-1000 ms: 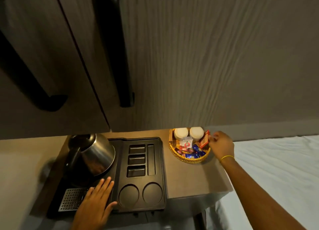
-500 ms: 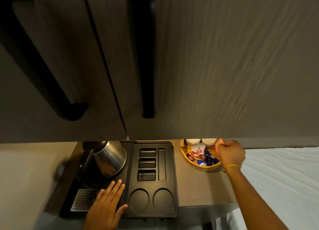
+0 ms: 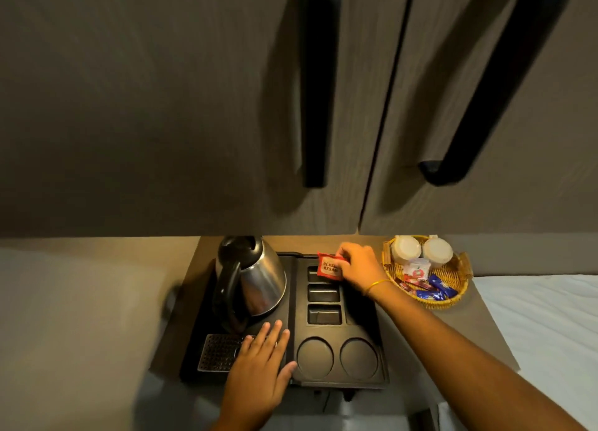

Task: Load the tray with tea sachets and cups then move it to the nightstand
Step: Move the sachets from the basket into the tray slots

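A black tray [image 3: 382, 349] lies on a brown tabletop, with three small rectangular slots and two round cup recesses. My right hand [image 3: 357, 265] pinches a red tea sachet [image 3: 328, 266] over the farthest slot. My left hand [image 3: 259, 362] rests flat, fingers spread, on the tray's near left part beside a metal grille. To the right, a woven basket [image 3: 453, 296] holds two upside-down white cups [image 3: 405, 248], a white sachet and several red and blue sachets.
A steel kettle [image 3: 255, 281] with a black handle stands on the tray's left half. Dark cabinet doors with long black handles [image 3: 315, 84] hang close above. A white bed sheet [image 3: 550, 327] lies to the right of the table.
My right hand lifted a red sachet out of the basket and carried it left over the tray's slots. The view swung so the basket now sits further right. My left hand stayed put.
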